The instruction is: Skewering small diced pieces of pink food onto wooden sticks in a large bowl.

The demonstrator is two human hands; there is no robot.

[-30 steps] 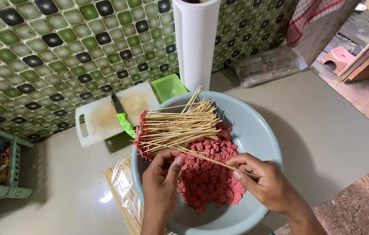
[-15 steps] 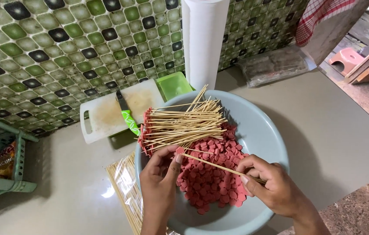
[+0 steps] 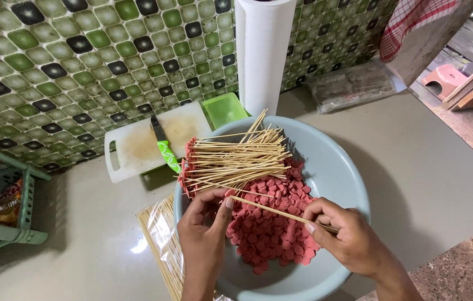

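Note:
A pale blue basin [image 3: 343, 167] on the counter holds many pink sausage slices [image 3: 270, 231]. Across its far-left rim lies a pile of loaded bamboo skewers [image 3: 231, 161], their pink ends at the left. My right hand [image 3: 342, 239] pinches one bare bamboo skewer [image 3: 272, 210] that points left over the slices. My left hand [image 3: 203, 234] is at the skewer's tip, fingers pinched on a pink sausage slice [image 3: 230, 195].
A plastic pack of unused skewers [image 3: 161, 245] lies left of the basin. Behind are a white cutting board [image 3: 136, 145] with a green-handled knife [image 3: 165, 149], a green container [image 3: 224, 108], a white paper roll [image 3: 263, 50] and the tiled wall. A green rack [image 3: 8, 223] stands at left.
The view has shifted slightly. My left hand has come up from the slices to the skewer's tip with a slice; my right hand keeps the skewer.

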